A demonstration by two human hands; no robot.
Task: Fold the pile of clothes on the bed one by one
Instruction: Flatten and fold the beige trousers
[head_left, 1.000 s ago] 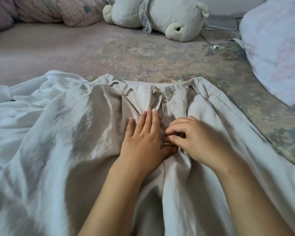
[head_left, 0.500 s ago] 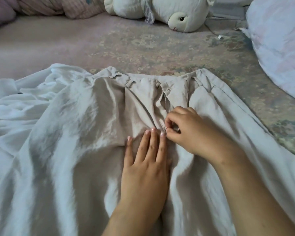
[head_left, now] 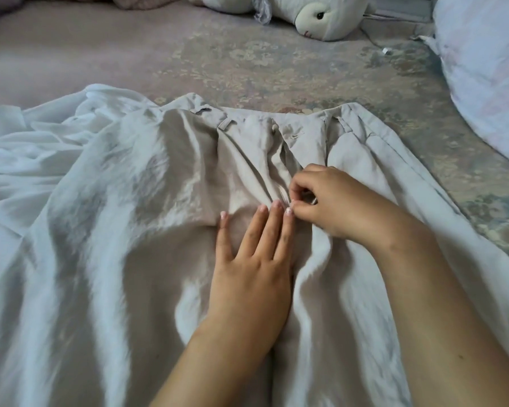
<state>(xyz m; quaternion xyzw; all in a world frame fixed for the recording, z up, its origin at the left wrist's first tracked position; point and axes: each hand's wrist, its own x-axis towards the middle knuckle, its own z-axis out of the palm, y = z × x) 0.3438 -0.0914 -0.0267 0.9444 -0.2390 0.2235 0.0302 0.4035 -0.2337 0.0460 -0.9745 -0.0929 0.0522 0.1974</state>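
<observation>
Since half a second ago our left hand (head_left: 252, 259) has slid only a touch further down the beige trousers (head_left: 188, 201), and it lies flat, fingers spread and released, pressing the cloth just below the fly. Our right hand (head_left: 332, 201) sits right beside those fingertips, its thumb and forefinger pinched together on something small at the fly, likely the zipper pull, though it is too small for us to tell for certain. We see the trousers spread front-up across the bed (head_left: 247, 63), waistband (head_left: 300, 116) away from us with its belt loops and unbuttoned closure showing, the legs running toward us under both forearms. To our left a white garment (head_left: 36, 171) lies rumpled, partly tucked under the trousers' edge. Beyond the waistband the patterned bed cover is bare, and at the far edge a white plush toy (head_left: 318, 16) lies on its side. At the right, a pale pillow (head_left: 482, 69) rests against the cover.
</observation>
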